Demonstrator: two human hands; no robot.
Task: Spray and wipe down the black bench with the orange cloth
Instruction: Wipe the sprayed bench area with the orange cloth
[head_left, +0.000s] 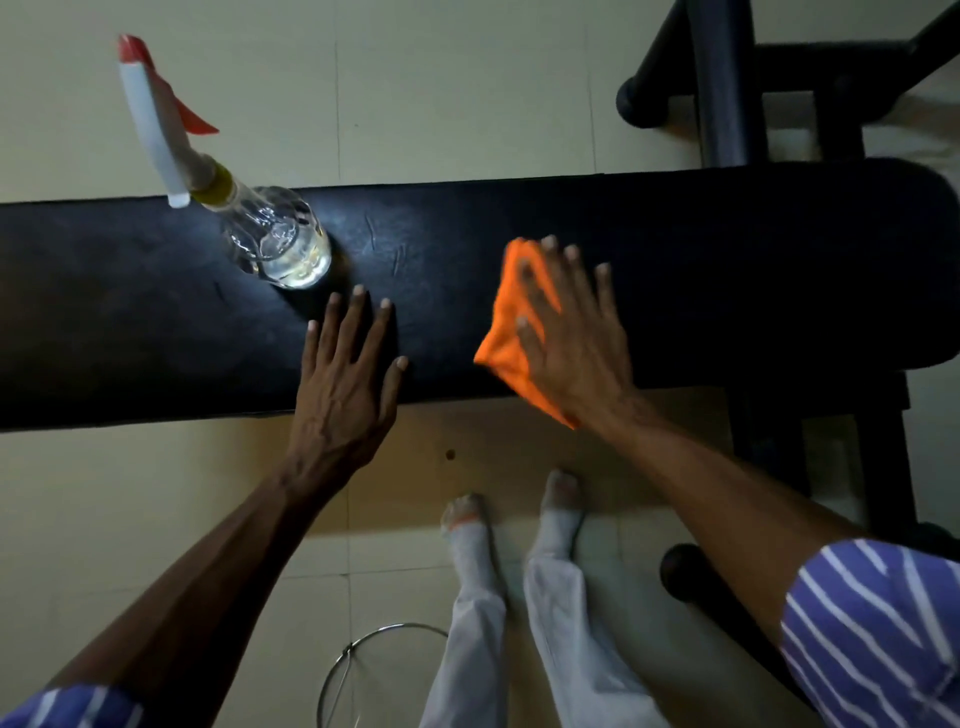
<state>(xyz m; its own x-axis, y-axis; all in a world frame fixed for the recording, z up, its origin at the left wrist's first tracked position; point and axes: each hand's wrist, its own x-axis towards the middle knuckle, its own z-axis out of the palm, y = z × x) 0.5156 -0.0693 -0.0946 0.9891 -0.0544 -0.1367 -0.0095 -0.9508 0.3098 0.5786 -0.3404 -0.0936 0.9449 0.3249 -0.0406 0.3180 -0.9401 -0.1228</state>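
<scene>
The step in hand looks to be the wipe itself: the right hand (566, 332) is pressing the cloth (511, 338) flat onto the bench (753, 270), toward its right half and near the front edge. To do it well, I judge the palm should be keeping even pressure over the whole cloth, working in long overlapping passes along the pad rather than short dabs, and covering the far edge as well as the near one, since part of the cloth is trailing off the front edge and doing no work there. The right hand is lying open, fingers straight and spread, bearing down on the cloth rather than gripping it; the hand is slightly blurred, so whether the thumb is tucking a fold is hard to say. The left hand (348, 379) is also lying open, fingers spread, resting flat on the bench and holding nothing. The bottle (275, 244) is standing on the bench just beyond the left fingertips, apart from them, and will be needing to shift before that patch is wiped.
</scene>
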